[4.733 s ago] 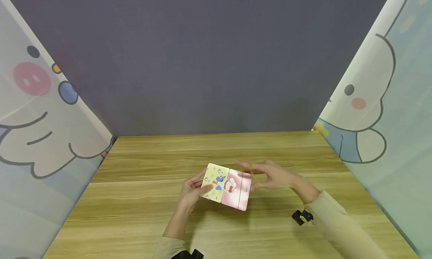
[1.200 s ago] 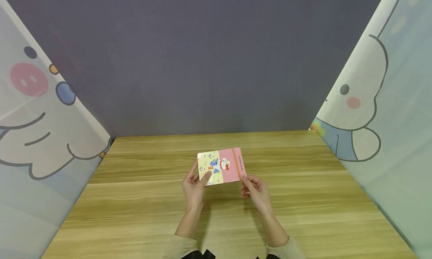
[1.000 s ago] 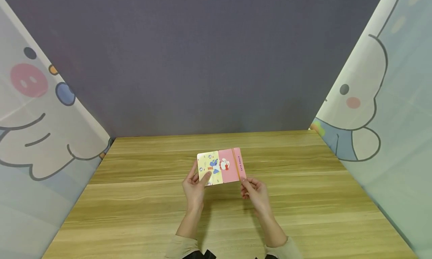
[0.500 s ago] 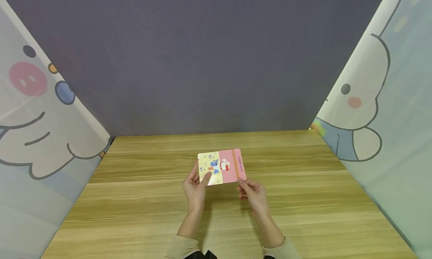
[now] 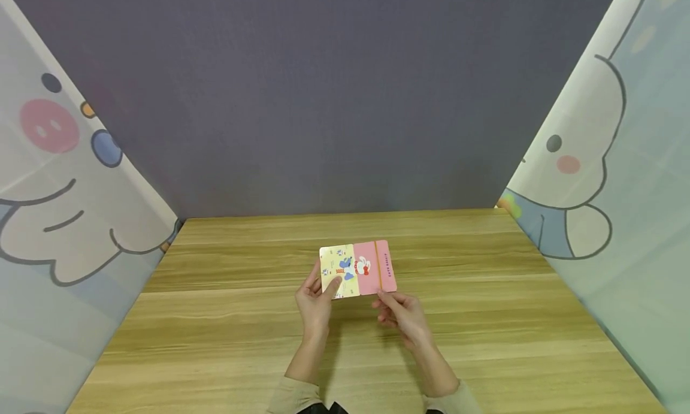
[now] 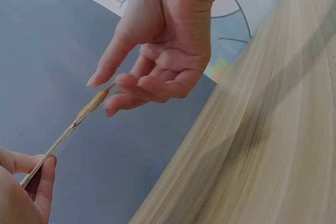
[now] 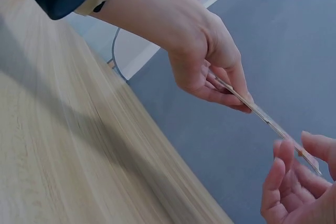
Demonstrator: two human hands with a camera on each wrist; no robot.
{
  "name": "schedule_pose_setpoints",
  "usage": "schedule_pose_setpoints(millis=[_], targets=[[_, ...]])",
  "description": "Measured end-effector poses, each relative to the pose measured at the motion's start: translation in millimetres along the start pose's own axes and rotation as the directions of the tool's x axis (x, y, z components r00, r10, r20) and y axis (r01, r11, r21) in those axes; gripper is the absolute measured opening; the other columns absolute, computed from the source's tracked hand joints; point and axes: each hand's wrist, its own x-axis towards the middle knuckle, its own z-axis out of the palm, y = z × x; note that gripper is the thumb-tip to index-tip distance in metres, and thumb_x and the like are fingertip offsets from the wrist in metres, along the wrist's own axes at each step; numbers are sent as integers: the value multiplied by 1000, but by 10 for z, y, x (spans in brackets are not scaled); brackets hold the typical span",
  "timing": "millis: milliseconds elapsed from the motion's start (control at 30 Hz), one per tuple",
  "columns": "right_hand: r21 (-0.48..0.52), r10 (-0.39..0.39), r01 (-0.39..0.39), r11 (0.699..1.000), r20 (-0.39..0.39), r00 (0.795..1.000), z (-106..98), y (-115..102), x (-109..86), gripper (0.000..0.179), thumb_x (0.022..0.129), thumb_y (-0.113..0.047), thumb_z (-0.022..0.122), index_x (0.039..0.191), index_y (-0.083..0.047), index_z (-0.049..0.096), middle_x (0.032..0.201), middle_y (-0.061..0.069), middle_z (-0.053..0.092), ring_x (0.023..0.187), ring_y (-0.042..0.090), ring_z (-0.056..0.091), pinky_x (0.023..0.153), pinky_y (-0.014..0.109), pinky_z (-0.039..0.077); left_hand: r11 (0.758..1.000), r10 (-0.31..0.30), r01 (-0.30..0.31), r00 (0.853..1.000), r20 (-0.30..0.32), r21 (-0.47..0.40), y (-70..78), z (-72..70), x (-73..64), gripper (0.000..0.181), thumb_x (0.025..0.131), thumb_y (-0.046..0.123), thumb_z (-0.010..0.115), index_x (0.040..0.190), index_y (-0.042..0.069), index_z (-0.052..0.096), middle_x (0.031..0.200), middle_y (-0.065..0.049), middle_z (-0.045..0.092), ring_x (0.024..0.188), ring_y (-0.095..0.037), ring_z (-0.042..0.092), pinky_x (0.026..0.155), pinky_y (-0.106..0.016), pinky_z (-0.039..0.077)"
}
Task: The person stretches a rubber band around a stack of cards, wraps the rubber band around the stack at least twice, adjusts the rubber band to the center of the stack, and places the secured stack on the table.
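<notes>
A small thin booklet [image 5: 362,276], yellow on its left half and pink on its right, is held up over the table in the head view. A cartoon dog and rabbit are printed on it. My left hand [image 5: 314,309] grips the yellow end, thumb on top and fingers underneath. Around the pink end runs an orange rubber band [image 5: 378,261]. My right hand [image 5: 408,319] is at the lower edge beside the band. In the left wrist view, the right hand's thumb and loosely bent fingers stand apart around the booklet's banded end [image 6: 94,102].
The wooden table [image 5: 226,318] spreads beneath both hands. A dark grey panel [image 5: 345,102] stands at its back edge. Cartoon-printed sheets [image 5: 59,222] hang at both sides.
Seconds ago the right hand stretched the band away from the pink end; the band now lies flat around it. Lately the right hand has slid left along the lower edge, its fingers loosening.
</notes>
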Motion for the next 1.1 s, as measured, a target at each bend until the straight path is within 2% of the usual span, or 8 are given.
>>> schedule_pose_setpoints(millis=[267, 500, 600, 733, 833, 967, 1033, 1100], targets=[[78, -65, 70, 995, -72, 995, -4, 49, 22, 27, 81, -21, 66, 79, 6, 62, 73, 7, 63, 53, 9, 54, 47, 18, 49, 1000, 2, -2, 1000, -2, 0, 25, 8, 1, 54, 73, -9, 66, 123, -1, 49, 99, -25, 61, 83, -24, 64, 68, -27, 54], [98, -157, 154, 983, 24, 987, -118, 427, 225, 23, 83, -24, 63, 84, -1, 68, 75, 4, 67, 53, 8, 58, 50, 22, 52, 1000, 8, -9, 1000, 10, 29, -6, 26, -40, 54, 72, -8, 67, 123, -1, 49, 92, -25, 62, 75, -17, 65, 61, -23, 54], [117, -171, 165, 979, 41, 984, -69, 396, 183, 26, 84, -23, 62, 86, 2, 67, 78, 10, 67, 52, 11, 58, 50, 24, 52, 999, -1, 0, 1000, 21, 37, -24, 34, -64, 54, 73, -7, 67, 124, -1, 49, 91, -24, 62, 70, -13, 64, 56, -16, 52], [71, -76, 75, 995, 20, 997, 46, 194, 55, 34, 83, -28, 62, 90, 6, 65, 84, 16, 67, 52, 10, 59, 54, 25, 54, 1000, -9, 8, 999, 35, 30, -36, 66, -94, 55, 74, -5, 67, 125, 0, 48, 94, -24, 62, 75, -16, 64, 60, -17, 53], [36, -50, 48, 998, 38, 998, 5, 316, 152, 37, 83, -30, 61, 94, 6, 64, 87, 16, 66, 55, 14, 61, 56, 27, 54, 1000, -13, 12, 1000, 28, 9, -35, 76, -92, 54, 74, -6, 67, 124, -1, 48, 96, -24, 61, 81, -22, 64, 68, -24, 54], [-31, -130, 136, 990, 138, 982, -109, 487, 244, 39, 86, -31, 58, 99, 5, 63, 88, 13, 67, 62, 18, 64, 56, 29, 55, 999, -35, 35, 999, 17, -4, -26, 68, -79, 54, 73, -8, 67, 123, 0, 50, 95, -24, 62, 80, -22, 64, 68, -27, 54], [-85, -167, 183, 979, 171, 971, -110, 365, 134, 38, 87, -30, 57, 100, 6, 62, 87, 14, 66, 64, 19, 64, 58, 32, 56, 999, -48, 48, 999, 10, 5, -20, 62, -76, 54, 72, -7, 68, 123, 1, 50, 93, -23, 62, 77, -20, 65, 64, -24, 54], [-151, -157, 181, 972, 161, 974, -80, 162, -20, 39, 86, -27, 58, 101, 9, 60, 86, 16, 66, 66, 21, 63, 60, 36, 56, 998, -55, 55, 998, 6, 19, -16, 51, -69, 55, 72, -6, 68, 123, 2, 51, 89, -22, 63, 71, -16, 64, 57, -18, 53]])
